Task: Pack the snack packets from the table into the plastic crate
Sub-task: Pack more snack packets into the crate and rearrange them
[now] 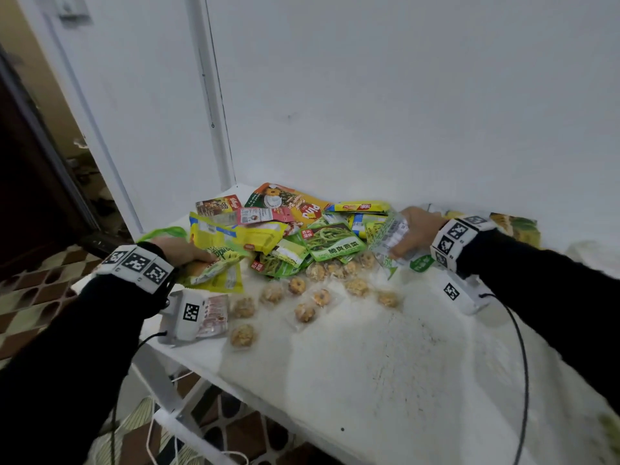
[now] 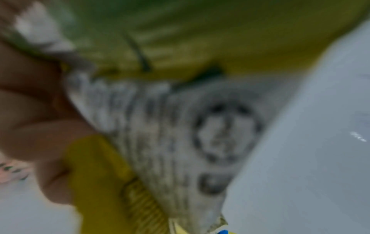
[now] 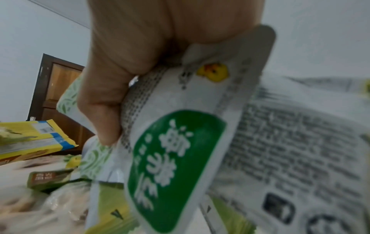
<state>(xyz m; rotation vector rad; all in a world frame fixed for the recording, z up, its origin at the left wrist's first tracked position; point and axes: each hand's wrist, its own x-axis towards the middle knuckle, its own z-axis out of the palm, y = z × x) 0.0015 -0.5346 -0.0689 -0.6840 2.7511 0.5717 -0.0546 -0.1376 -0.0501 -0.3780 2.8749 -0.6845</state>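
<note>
I am seeing a white table bearing a heap of snack packets at its far side. My left hand is gripping yellow packets at the heap's left edge; my right hand is clutching white-and-green packets, fingers curled round them. Small clear-wrapped puffs are lying nearer me.

We found the heap of snack packets at the far side of the table, against the wall. Nearer to us lay the small wrapped snack balls, scattered apart. Our left hand was at the heap's left end, our right hand at its right end. A doorway stood to the left of the table.
</note>
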